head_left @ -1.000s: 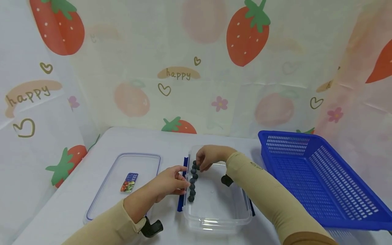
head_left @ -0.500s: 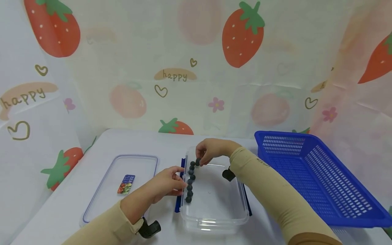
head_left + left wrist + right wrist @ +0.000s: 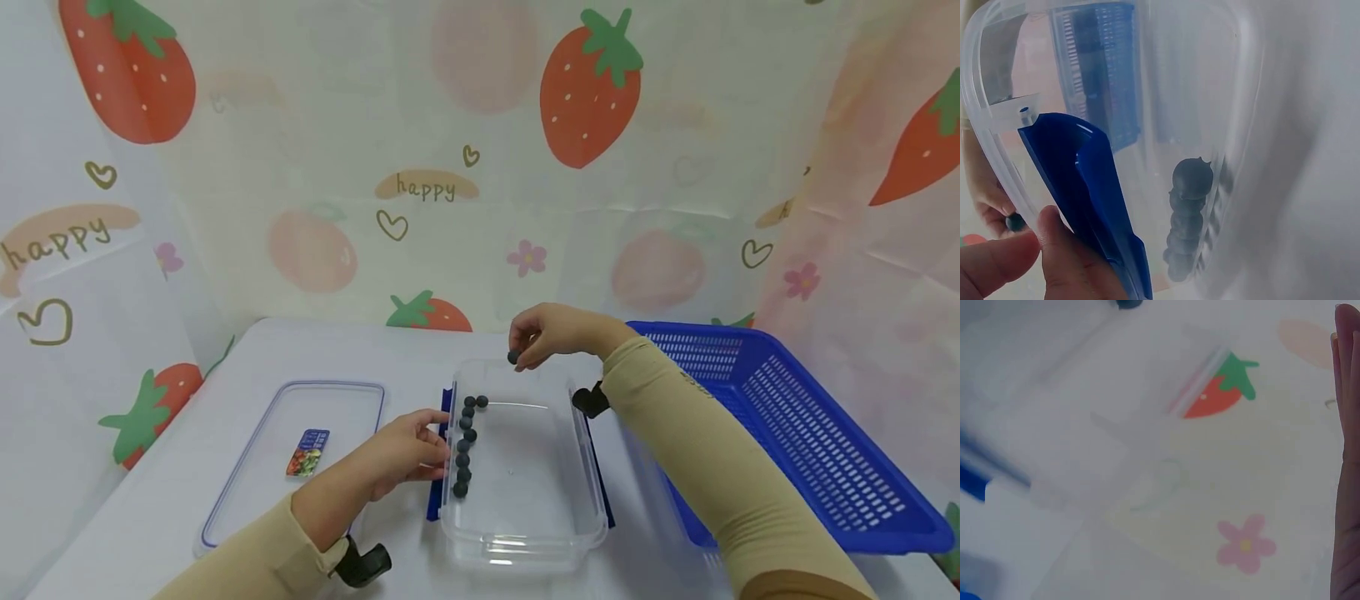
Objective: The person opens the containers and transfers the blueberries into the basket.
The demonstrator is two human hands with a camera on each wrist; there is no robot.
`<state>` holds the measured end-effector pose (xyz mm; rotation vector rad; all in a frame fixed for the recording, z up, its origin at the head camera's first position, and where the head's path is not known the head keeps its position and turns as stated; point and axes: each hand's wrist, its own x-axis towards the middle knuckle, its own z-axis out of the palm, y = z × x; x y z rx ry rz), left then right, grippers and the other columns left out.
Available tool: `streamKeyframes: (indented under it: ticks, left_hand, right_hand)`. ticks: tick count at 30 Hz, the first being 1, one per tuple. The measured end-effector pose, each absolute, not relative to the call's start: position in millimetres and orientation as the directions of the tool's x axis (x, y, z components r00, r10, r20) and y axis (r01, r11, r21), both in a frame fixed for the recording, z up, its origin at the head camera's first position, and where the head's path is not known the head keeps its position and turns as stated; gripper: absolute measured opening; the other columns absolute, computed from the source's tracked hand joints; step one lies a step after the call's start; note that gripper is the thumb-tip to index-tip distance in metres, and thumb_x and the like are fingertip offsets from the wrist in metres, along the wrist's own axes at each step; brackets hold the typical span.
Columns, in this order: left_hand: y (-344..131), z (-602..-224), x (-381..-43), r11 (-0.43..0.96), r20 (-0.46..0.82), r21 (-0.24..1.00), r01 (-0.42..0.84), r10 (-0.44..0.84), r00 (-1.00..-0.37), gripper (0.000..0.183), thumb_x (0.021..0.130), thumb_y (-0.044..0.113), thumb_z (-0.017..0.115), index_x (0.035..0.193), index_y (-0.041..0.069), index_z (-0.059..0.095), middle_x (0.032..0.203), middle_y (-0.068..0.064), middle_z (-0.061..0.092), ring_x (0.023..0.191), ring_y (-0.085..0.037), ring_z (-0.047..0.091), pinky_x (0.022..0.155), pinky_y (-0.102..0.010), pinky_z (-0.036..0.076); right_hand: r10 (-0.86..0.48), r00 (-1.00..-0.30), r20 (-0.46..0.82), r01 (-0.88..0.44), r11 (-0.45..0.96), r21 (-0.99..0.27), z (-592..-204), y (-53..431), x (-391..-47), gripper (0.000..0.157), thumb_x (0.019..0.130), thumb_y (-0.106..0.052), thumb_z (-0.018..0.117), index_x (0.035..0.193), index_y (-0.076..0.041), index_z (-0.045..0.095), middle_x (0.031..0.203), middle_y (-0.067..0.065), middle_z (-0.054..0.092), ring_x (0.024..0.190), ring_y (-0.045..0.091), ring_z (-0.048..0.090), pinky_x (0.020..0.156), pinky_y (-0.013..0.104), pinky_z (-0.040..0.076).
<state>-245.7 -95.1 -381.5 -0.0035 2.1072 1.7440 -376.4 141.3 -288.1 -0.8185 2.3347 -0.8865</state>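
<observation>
A clear plastic container point(image 3: 525, 533) with blue side latches stands mid-table. Several blueberries point(image 3: 463, 446) line its left wall inside, with one more blueberry point(image 3: 482, 402) beside the row's far end. On the left side, my left hand point(image 3: 408, 446) holds the rim by the blue latch point(image 3: 1085, 187); in the left wrist view, thumb and finger meet at that rim. My right hand point(image 3: 555, 333) is raised over the container's far end and pinches a single blueberry point(image 3: 513, 357) at its fingertips. The right wrist view catches only part of that hand at its right edge.
A blue perforated basket point(image 3: 900, 546) stands at the right. To the left lies a clear lid point(image 3: 247, 500) edged in purple-blue, bearing a colourful label point(image 3: 307, 452). A strawberry-print sheet point(image 3: 450, 250) hangs behind the white table point(image 3: 300, 346).
My right hand has left the row's far end and moved up and right, holding a blueberry. Another blueberry now sits free where its fingertips were. The left hand stays at the rim.
</observation>
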Motion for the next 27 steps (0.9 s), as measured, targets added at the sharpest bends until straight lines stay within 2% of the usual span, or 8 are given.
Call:
streamKeyframes:
  ticks: [5,11,19,27]
  left_hand:
    - [-96.2,-382.6,-245.0,0.210,-0.305,0.944,-0.254,0.266,-0.914,0.056,0.085,-0.001,0.059,0.136,0.007,0.037,0.089,-0.012,0.055,0.074,-0.020,0.059,0.072,-0.031,0.055]
    - [-96.5,-383.5,-244.4,0.206,-0.302,0.946,-0.250,0.282,-0.911,0.055,0.085,-0.002,0.058,0.135,0.007,0.036,0.088,-0.012,0.055,0.072,-0.019,0.059,0.071,-0.031,0.055]
    - [-95.8,-382.2,-243.2,0.220,-0.304,0.944,-0.246,0.286,-0.909,0.054,0.085,-0.002,0.057,0.134,0.007,0.036,0.088,-0.012,0.055,0.071,-0.020,0.059,0.071,-0.031,0.055]
    - [-94.7,-380.6,-242.6,0.239,-0.317,0.937,-0.254,0.281,-0.906,0.054,0.086,-0.002,0.057,0.135,0.009,0.037,0.090,-0.013,0.055,0.072,-0.020,0.060,0.071,-0.031,0.055]
  right_hand:
    - [-0.670,-0.714,-0.205,-0.338,0.585,-0.738,-277.7,166.8,-374.5,0.016,0.078,-0.004,0.069,0.089,-0.002,0.058,0.090,0.011,0.063,0.092,0.032,0.063,0.077,0.033,0.054]
    - [-0.636,-0.756,-0.154,-0.309,0.555,-0.772,-265.5,205.5,-370.5,0.017,0.081,-0.006,0.067,0.094,0.000,0.057,0.095,0.015,0.064,0.090,0.026,0.064,0.081,0.037,0.052]
    - [-0.567,-0.819,-0.093,-0.287,0.545,-0.788,-261.6,260.9,-368.0,0.025,0.083,-0.012,0.067,0.099,0.003,0.055,0.099,0.019,0.064,0.092,0.024,0.063,0.084,0.040,0.050]
    - [-0.515,-0.852,-0.093,-0.218,0.511,-0.832,-276.1,309.1,-362.1,0.026,0.083,-0.006,0.064,0.099,0.008,0.050,0.093,0.012,0.062,0.089,0.019,0.064,0.080,0.029,0.052]
